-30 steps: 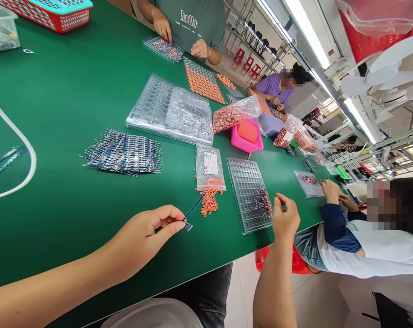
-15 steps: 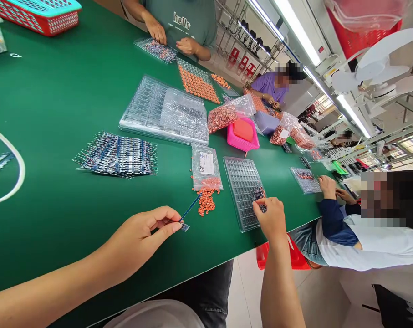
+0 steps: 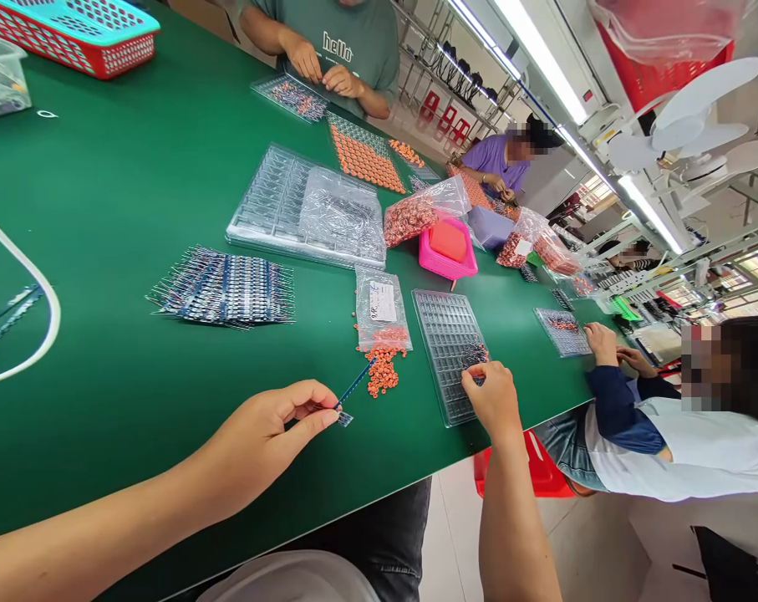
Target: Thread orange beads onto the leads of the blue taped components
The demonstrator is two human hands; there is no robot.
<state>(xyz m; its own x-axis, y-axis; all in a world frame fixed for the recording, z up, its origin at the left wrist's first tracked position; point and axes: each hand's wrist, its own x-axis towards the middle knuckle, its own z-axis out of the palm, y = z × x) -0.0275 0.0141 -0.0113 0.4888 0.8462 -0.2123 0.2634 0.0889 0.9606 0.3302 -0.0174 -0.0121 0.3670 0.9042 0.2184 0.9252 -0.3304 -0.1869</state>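
The left grip (image 3: 294,415), at the lower centre, is closing thumb and forefinger on one end of a blue strip (image 3: 357,383), and the strip is slanting up and right out of the fingertips. Its far end is reaching the edge of a heap of small orange rings (image 3: 384,376); whether it is touching them I cannot tell. The right grip (image 3: 495,397) is hovering low over a clear tray (image 3: 441,343) right of centre, thumb and forefinger nearly meeting beside a tangle of wired parts (image 3: 475,353); I cannot tell whether it is pinching one.

I am counting one strip in the left grip, one tray under the right, one labelled bag (image 3: 383,305) above the rings, one pink basket (image 3: 449,249) and one pile of banded components (image 3: 228,288) left of centre. The rings are lying too thick for counting.

Everything is resting on a green counter (image 3: 103,201), which is running from the left edge towards the right. A white cable (image 3: 48,288) is curving at the left, and a red basket (image 3: 128,57) is sitting at the upper left. Three co-workers are sitting along the counter, at the top, upper right and right. Strip lights (image 3: 541,54) are glowing overhead.
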